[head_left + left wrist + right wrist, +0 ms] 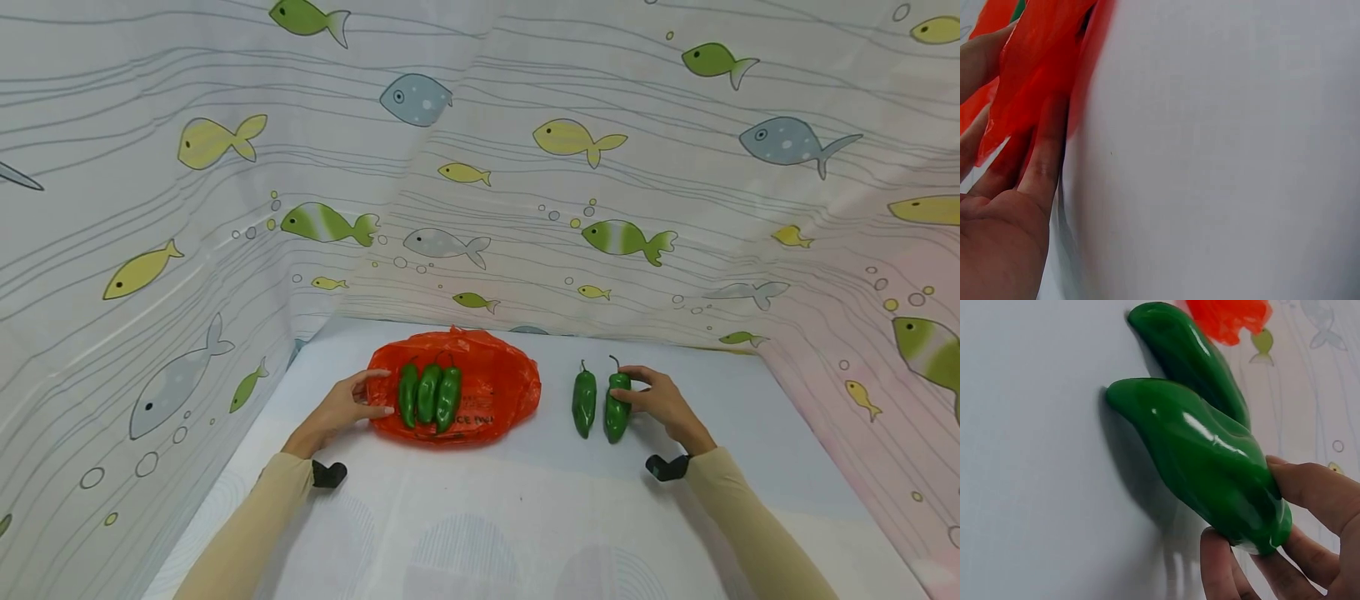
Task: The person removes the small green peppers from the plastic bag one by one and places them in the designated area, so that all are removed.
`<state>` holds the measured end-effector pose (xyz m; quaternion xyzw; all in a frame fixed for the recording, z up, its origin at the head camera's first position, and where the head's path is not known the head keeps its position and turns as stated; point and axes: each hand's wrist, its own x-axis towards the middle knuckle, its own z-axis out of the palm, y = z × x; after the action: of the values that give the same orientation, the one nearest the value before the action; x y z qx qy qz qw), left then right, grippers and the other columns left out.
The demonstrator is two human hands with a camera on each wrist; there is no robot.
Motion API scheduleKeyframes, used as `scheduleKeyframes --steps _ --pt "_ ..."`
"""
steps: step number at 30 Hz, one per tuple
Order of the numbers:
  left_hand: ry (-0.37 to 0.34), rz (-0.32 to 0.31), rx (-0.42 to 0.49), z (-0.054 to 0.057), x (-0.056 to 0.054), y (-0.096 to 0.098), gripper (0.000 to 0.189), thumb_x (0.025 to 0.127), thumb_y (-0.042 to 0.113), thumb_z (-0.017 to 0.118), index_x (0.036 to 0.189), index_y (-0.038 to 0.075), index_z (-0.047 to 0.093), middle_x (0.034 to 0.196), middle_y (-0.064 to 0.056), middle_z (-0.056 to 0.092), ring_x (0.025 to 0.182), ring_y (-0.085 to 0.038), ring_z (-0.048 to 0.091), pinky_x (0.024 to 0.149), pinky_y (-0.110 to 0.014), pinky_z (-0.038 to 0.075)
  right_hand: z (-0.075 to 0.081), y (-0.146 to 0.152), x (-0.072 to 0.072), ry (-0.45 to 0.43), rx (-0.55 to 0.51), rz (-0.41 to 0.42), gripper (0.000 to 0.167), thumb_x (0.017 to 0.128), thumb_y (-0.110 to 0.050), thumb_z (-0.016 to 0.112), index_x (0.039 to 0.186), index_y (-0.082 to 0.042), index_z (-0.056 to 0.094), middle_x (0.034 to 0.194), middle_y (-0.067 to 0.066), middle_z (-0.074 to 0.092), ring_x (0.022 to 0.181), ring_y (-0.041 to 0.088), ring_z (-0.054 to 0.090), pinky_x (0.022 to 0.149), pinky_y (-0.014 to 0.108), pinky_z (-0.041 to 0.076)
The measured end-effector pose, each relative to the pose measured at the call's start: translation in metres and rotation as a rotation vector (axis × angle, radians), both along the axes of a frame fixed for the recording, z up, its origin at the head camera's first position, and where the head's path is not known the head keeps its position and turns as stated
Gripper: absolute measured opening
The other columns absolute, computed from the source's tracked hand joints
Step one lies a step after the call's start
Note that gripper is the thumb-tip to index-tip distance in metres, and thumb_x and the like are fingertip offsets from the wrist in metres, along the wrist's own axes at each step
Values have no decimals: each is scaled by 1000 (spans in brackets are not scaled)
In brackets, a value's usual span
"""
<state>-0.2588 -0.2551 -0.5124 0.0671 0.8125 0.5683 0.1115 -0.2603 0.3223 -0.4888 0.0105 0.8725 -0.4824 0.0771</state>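
At my eleven o'clock the plastic bag [510,383] is bright orange-red, printed with dark lettering [472,419], and the three peppers [428,394] on it are plain deep green. The two peppers [584,408] at my one o'clock are the same green, streaked with white glints. My sleeves [255,525] are plain beige, my wrist cameras [328,475] black. At six o'clock the white tablecloth [461,550] carries pale grey rounded shapes, some finely lined. The whitish curtain [517,208] at twelve has wavy grey lines and green, yellow and blue-grey fish [628,238], some spotted or banded; towards three o'clock its tint is pinkish.
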Motion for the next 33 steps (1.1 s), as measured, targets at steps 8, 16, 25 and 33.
scheduleKeyframes --steps 8,16,25,33 --pt "-12 8 1 1 0 1 76 84 17 87 150 12 49 140 -21 55 118 -33 57 88 -27 53 -9 0 -5 -22 -24 -6 72 93 -35 79 150 -4 48 146 21 51 110 30 58 82 37 56" --pt "-14 9 -14 3 1 1 78 85 20 87 152 12 48 142 -20 53 121 -33 56 91 -31 53 -14 0 -7 -4 -20 -2 68 94 -32 78 149 -2 50 149 22 50 122 34 57 84 35 57" --pt "-3 5 -55 2 0 2 76 85 24 87 151 12 49 144 -21 52 124 -35 55 97 -37 52 -9 -1 -6 17 2 -21 62 96 -30 76 146 -1 52 149 24 49 128 40 55 86 36 56" --pt "-13 6 -44 2 0 0 76 85 22 87 150 12 49 144 -21 52 124 -35 55 97 -37 52 3 1 -7 73 102 -42 61 100 -37 69 147 -2 52 149 26 48 131 44 53 100 52 51"
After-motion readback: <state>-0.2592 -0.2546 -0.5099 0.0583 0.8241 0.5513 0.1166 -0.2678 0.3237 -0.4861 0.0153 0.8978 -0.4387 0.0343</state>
